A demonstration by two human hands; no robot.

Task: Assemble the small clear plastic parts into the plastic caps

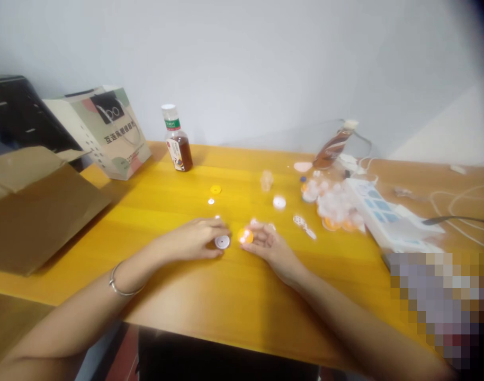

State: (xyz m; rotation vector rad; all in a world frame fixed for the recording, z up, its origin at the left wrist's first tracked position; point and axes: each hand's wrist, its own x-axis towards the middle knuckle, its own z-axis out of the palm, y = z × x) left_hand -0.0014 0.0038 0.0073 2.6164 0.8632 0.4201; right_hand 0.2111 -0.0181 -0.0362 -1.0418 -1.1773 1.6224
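Note:
My left hand [200, 239] has its fingers closed around the edge of a white disc [222, 242] with a small dark hole in its middle. Just to the right, my right hand [270, 246] pinches an orange disc [245, 236] that has white parts on its face. A small gap separates the two discs. Beyond my hands lie a yellow disc [215, 189], a tiny white piece [211, 201] and a round white piece [279, 202]. A flat white piece with holes [304, 226] rests right of my right hand.
An open cardboard box [47, 211] and a paper bag [115, 132] stand at the left. A bottle [178, 143] is at the back. On the right are a tilted bottle [333, 145], a blurred pile of white and orange pieces [339, 203], a white-and-blue box [379, 203] and cables [460, 211].

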